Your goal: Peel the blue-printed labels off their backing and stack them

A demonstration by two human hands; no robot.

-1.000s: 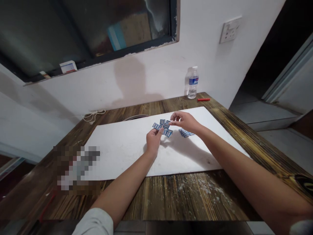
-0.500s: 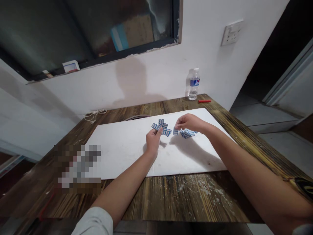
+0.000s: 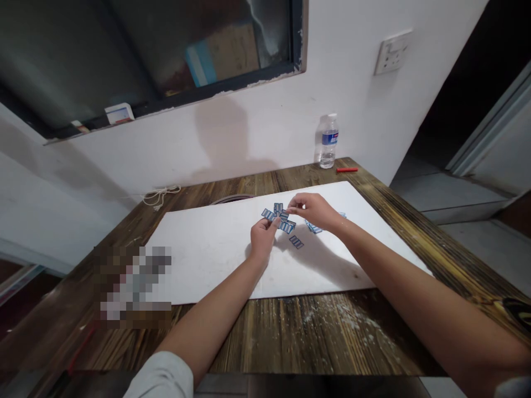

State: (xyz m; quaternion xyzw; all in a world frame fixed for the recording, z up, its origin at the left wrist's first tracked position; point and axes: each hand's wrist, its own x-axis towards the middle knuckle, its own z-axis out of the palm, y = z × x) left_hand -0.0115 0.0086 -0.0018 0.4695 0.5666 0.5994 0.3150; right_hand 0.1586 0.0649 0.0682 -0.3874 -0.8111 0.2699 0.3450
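My left hand (image 3: 263, 239) is closed, its thumb pinching a fan of several small striped cards (image 3: 285, 226) with blue edges above the white board. The fingertips of my right hand (image 3: 307, 208) are pinched together at the right edge of this fan, on one of its cards. Just below the fan, a single loose striped card (image 3: 296, 242) lies on the board. A pile of similar cards (image 3: 314, 227) lies to the right, partly hidden behind my right hand and wrist.
The white board (image 3: 207, 254) rests on a dark wooden table (image 3: 290, 337). At the back right stand a water bottle (image 3: 329, 141) and a red stick-like object (image 3: 347, 169). A white cord (image 3: 160, 194) lies at the back left. One patch at the left is blurred out.
My right hand has moved left to the fan, letting go of the card it held; a card now lies below the fan. My left hand has shifted slightly right.
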